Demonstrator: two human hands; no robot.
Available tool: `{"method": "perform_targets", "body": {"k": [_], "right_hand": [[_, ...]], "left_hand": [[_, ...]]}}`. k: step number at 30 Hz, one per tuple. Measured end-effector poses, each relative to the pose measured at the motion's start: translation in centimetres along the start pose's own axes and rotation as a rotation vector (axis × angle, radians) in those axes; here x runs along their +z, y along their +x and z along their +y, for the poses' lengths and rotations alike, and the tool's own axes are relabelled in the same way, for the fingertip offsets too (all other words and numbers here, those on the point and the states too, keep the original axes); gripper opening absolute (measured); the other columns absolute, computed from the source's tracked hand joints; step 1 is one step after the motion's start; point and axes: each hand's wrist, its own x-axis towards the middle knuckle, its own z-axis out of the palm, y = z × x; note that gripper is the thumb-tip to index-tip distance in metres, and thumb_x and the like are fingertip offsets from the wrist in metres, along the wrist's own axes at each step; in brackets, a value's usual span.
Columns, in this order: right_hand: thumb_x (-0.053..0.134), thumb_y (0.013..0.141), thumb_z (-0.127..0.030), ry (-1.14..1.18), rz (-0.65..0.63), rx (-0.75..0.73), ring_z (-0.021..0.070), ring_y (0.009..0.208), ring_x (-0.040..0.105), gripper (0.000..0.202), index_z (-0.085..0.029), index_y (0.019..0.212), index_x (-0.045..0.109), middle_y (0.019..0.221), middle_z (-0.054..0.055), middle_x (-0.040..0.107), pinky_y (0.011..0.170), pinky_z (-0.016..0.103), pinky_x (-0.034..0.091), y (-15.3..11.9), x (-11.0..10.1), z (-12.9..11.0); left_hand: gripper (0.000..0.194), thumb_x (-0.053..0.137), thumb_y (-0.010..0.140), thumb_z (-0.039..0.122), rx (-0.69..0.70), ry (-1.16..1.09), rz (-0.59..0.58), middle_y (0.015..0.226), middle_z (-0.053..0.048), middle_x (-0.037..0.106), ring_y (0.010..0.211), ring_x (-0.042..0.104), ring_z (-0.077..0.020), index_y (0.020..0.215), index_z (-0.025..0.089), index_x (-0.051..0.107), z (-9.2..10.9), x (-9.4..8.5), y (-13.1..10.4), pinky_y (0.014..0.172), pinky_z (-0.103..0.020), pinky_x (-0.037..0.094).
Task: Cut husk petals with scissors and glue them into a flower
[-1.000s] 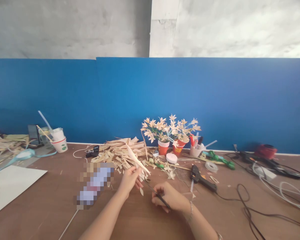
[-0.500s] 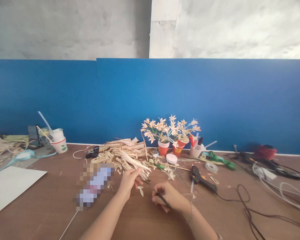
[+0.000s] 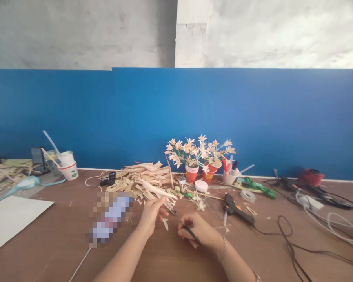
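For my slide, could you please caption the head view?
Left hand holds a pale dried-leaf strip while right hand snips it with thin dark scissors.

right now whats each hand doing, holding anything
Left hand: closed on a pale leaf strip.
Right hand: closed on scissors, tips at the strip.

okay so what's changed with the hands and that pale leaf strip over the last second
The pale leaf strip in the left hand has tipped over: it pointed steeply up a second ago and now lies nearly flat, its tip toward the straw pile. A small cut piece lies between the hands. The right hand still grips the scissors in the same spot. The glue gun and flower cups have not moved.
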Motion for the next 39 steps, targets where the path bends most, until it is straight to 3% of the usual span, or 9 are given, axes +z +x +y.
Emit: {"method": "perform_targets", "body": {"k": [11, 39], "right_hand": [[0.058, 0.065, -0.028, 0.036, 0.025, -0.025, 0.0034, 0.029, 0.043, 0.015, -0.015, 0.07, 0.053, 0.052, -0.006, 0.055, 0.027, 0.013, 0.026, 0.32, 0.34, 0.53], [0.058, 0.066, -0.028, 0.084, 0.049, -0.022, 0.0035, 0.029, 0.045, 0.015, -0.015, 0.07, 0.051, 0.06, -0.002, 0.063, 0.026, 0.013, 0.025, 0.55, 0.8, 0.36]], "left_hand": [[0.03, 0.07, 0.064, 0.04, -0.032, -0.094, 0.017, 0.061, 0.0, 0.06, 0.041, 0.056, -0.0071, 0.068, 0.012, 0.06, -0.29, 0.51, -0.41, 0.03, -0.013, 0.031], [0.033, 0.068, 0.066, 0.042, -0.025, -0.024, -0.02, 0.07, -0.007, 0.068, 0.042, 0.057, -0.0071, 0.072, 0.01, 0.064, -0.84, 0.68, -0.4, 0.031, -0.012, 0.031]]}}
